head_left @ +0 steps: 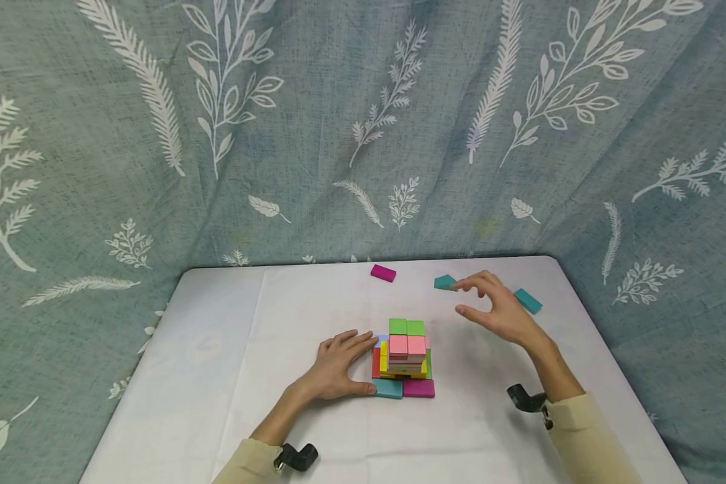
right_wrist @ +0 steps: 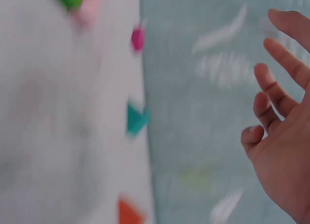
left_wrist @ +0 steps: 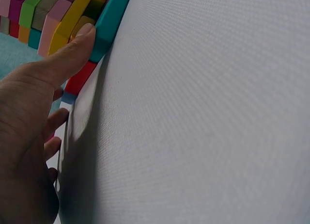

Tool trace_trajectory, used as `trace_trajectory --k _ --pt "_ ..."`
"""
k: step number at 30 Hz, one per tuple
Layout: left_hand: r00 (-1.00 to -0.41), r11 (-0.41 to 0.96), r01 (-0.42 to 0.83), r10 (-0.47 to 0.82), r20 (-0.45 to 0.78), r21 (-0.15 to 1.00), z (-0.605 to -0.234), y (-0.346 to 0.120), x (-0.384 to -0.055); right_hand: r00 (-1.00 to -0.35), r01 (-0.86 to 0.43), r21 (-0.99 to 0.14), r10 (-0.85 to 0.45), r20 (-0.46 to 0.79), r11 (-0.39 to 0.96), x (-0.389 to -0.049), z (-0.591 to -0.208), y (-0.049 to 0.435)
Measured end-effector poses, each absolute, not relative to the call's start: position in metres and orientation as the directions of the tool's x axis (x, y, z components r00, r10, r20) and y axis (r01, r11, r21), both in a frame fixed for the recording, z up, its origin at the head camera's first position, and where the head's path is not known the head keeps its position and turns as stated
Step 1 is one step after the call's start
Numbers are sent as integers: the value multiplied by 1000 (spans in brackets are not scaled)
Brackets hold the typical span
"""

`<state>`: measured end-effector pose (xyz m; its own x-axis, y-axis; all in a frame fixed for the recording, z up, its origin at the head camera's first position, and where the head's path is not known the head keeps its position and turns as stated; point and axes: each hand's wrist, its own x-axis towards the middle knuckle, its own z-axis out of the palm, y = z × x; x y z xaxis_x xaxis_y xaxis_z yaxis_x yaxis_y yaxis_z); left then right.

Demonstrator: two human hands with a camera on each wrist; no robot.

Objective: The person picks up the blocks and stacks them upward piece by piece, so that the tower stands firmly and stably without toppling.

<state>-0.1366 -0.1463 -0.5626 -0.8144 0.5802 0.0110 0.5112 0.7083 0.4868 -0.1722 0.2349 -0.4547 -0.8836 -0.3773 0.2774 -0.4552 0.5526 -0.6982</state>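
Note:
A tower of coloured wooden blocks (head_left: pixel 407 346) stands on the table, green and pink pieces at its top, yellow ones lower. Around its foot lie flat blocks, among them a teal block (head_left: pixel 388 388) and a magenta block (head_left: pixel 419 388) at the front. My left hand (head_left: pixel 341 363) rests beside the tower with fingers spread, thumb (left_wrist: pixel 83 37) at the teal block and fingertips by the tower's far left corner. My right hand (head_left: pixel 501 310) is raised over the table's far right, fingers loosely bent, holding nothing. Its fingertips overlap a loose teal block (head_left: pixel 444 282) in the head view.
Another loose magenta block (head_left: pixel 383 273) lies near the table's back edge. A second loose teal block (head_left: pixel 528 301) sits behind the right hand. The white table (head_left: pixel 230 376) meets a leaf-patterned curtain (head_left: pixel 314 134) at the back and sides.

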Motion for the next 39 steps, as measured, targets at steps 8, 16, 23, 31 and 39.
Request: trace_trajectory --k 8,16,23,31,39 --pt "-815 712 501 580 -10 492 -563 -146 -137 -971 -220 -746 -216 104 629 -191 -500 322" --pt "-814 718 503 581 -15 481 -560 -146 -137 -999 -47 -682 -48 17 730 -195 -531 366" --pt "-813 713 506 582 -5 485 -559 -146 -136 -999 33 -652 24 -23 758 -200 -544 376" --pt "-815 709 503 580 -2 495 -561 -146 -136 -998 34 -632 55 13 774 -202 -549 375" --pt "-813 711 509 583 -1 486 -562 -147 -136 -989 -11 -636 86 122 772 -198 -540 363"
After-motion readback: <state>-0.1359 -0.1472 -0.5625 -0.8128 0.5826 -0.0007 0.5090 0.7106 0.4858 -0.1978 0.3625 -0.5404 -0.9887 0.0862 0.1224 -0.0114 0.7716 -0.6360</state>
